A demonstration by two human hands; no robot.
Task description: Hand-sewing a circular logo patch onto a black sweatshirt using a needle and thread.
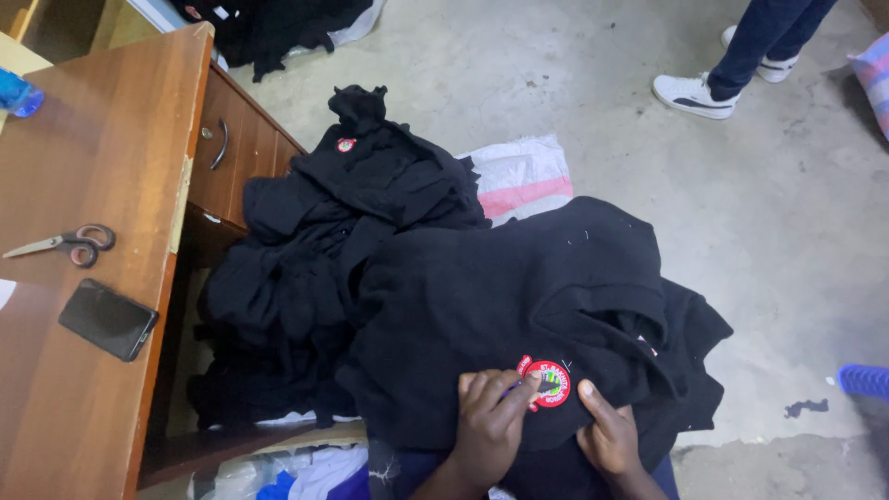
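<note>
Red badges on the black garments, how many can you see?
2. One red badge is on the black garment between the left hand and right hand; another badge is atop the pile. More may be hidden.

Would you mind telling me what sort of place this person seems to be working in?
Probably a small tailoring or garment workshop: a heap of black sweaters with sewn badges lies on the bare concrete floor, scissors rest on a wooden desk, and both hands work at a red badge.

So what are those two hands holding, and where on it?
A black sweater, at its round red badge: the left hand pinches the badge's left edge, the right hand presses the fabric beside it.
</note>
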